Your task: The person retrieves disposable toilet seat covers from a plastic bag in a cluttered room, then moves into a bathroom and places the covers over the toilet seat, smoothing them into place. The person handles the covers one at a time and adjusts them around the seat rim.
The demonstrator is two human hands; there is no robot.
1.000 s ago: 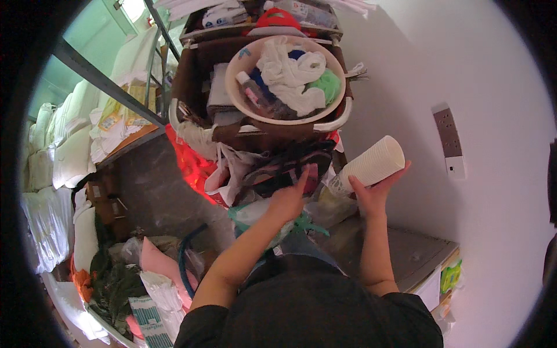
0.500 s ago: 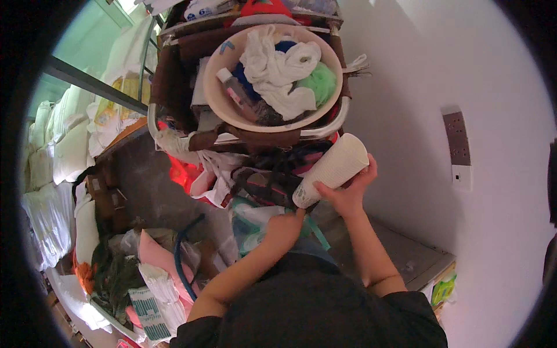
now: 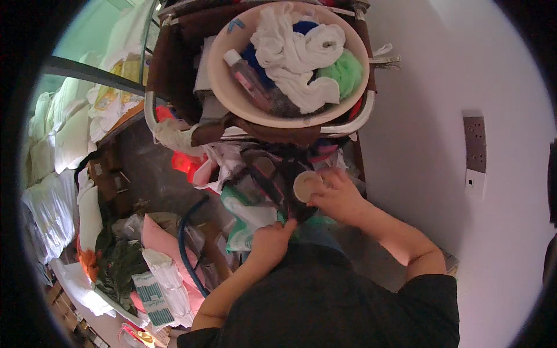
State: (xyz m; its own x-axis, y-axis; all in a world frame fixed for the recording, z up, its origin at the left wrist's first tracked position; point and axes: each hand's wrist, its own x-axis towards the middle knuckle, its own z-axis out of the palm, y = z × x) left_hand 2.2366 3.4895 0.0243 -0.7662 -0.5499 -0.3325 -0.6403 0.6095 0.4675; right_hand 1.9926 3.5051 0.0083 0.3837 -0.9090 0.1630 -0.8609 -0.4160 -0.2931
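My right hand (image 3: pixel 341 200) is closed around a pale, textured paper cup or stack of cups (image 3: pixel 303 181), seen nearly end-on with its round end facing up. Its lower part is hidden in or behind a dark bag with pink trim (image 3: pixel 268 184). At the near edge of that bag, my left hand (image 3: pixel 272 243) pinches the dark fabric. A white and green plastic bag (image 3: pixel 241 217) hangs just left of the dark bag, close to my left hand.
Above stands a rack holding a beige basin (image 3: pixel 217 87) with white cloth (image 3: pixel 299 58), a clear bottle (image 3: pixel 248 78) and a green mesh sponge (image 3: pixel 343 74). A wall with a socket panel (image 3: pixel 475 142) rises at right. Clothes and a pink pillow (image 3: pixel 165 246) lie lower left.
My right hand has turned the cups from lying slanted to upright and lowered them to the dark bag. The basin and rack appear larger and shifted up in view.
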